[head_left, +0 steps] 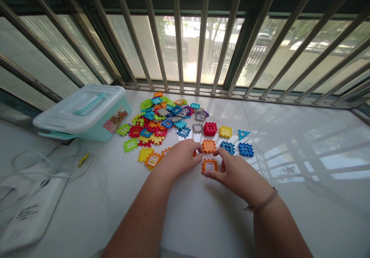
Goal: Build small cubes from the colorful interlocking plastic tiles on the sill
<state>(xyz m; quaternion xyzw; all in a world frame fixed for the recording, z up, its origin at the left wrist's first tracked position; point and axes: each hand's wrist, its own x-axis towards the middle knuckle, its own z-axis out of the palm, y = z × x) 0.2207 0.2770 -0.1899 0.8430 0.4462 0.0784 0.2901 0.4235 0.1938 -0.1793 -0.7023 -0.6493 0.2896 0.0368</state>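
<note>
L hand point(180, 159) is curling at edge of plastic tile heap point(153, 121), risking knocking pcs loose; hands apart; R hand point(235, 173) is gripping orange window tile point(209, 166), which a slip could be shoving into orange square tile point(209, 146).

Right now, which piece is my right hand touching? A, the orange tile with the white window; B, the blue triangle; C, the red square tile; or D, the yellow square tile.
A: the right hand closes on the edges of the orange tile with the white window.
</note>
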